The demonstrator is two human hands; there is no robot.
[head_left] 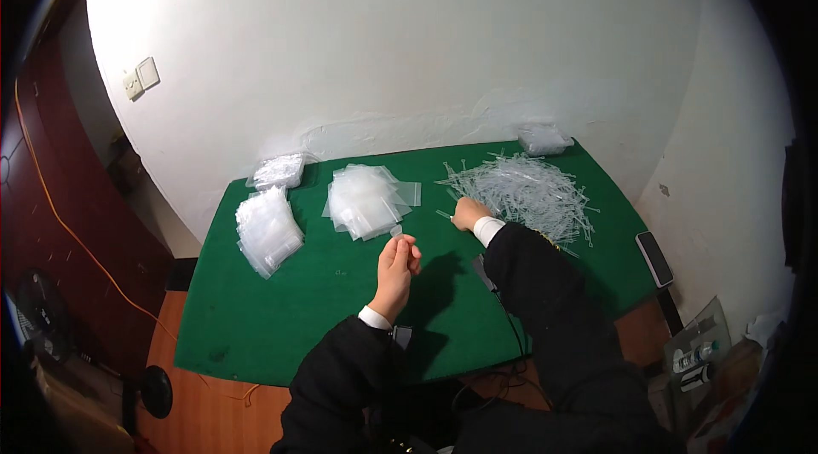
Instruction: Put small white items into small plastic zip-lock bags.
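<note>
My left hand (394, 271) is raised over the middle of the green table, its fingers pinched on a small clear plastic piece (396, 232). Just beyond it lies a fanned stack of clear flat plastic bags (366, 201). My right hand (469, 213) is closed at the left edge of a large heap of thin clear plastic sticks (528, 194). The end of one clear plastic stick (445, 214) pokes out to the left of its fingers. How many sticks that hand holds is hidden.
A second stack of clear bags (269, 232) lies on the left of the green-covered table (247, 318). Clear packs sit at the back left (279, 171) and back right (545, 139). A white-and-black device (654, 259) stands by the right edge; a cable (518, 335) hangs nearby.
</note>
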